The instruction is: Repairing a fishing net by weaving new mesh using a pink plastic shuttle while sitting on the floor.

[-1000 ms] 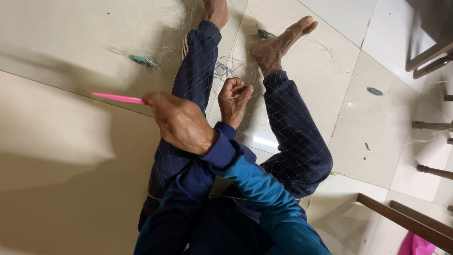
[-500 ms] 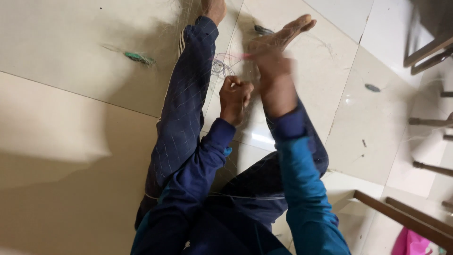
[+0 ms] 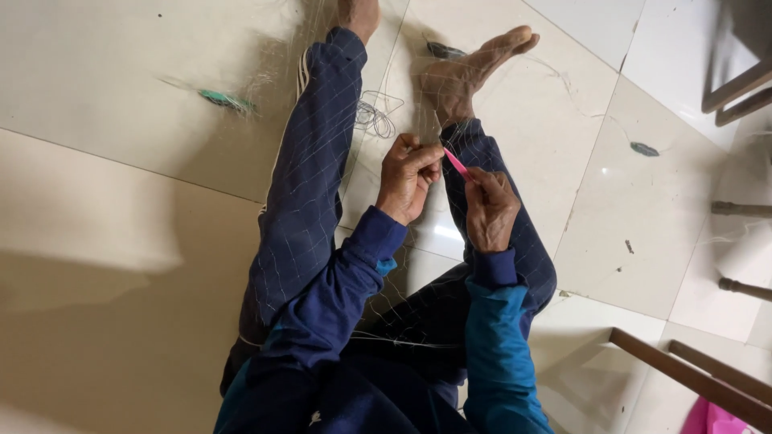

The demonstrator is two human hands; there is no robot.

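Note:
I sit on a tiled floor with both legs stretched out, and a fine, nearly clear fishing net (image 3: 322,201) lies draped over them. My left hand (image 3: 408,178) pinches a bit of the net mesh between thumb and fingers, above my right shin. My right hand (image 3: 489,210) holds a thin pink netting needle (image 3: 456,162), its tip touching the spot my left hand pinches. The two hands are close together, just below my right foot (image 3: 466,72).
A loose coil of line (image 3: 374,114) lies between my legs. Small green floats (image 3: 226,100) (image 3: 644,149) rest on the tiles left and right. Wooden furniture legs (image 3: 736,88) and rails (image 3: 683,374) stand along the right side, with a pink object (image 3: 712,419) at the bottom right corner.
My right hand swung with the pink needle from far out on the left back across my legs to meet my left hand. The left hand stayed near the same spot.

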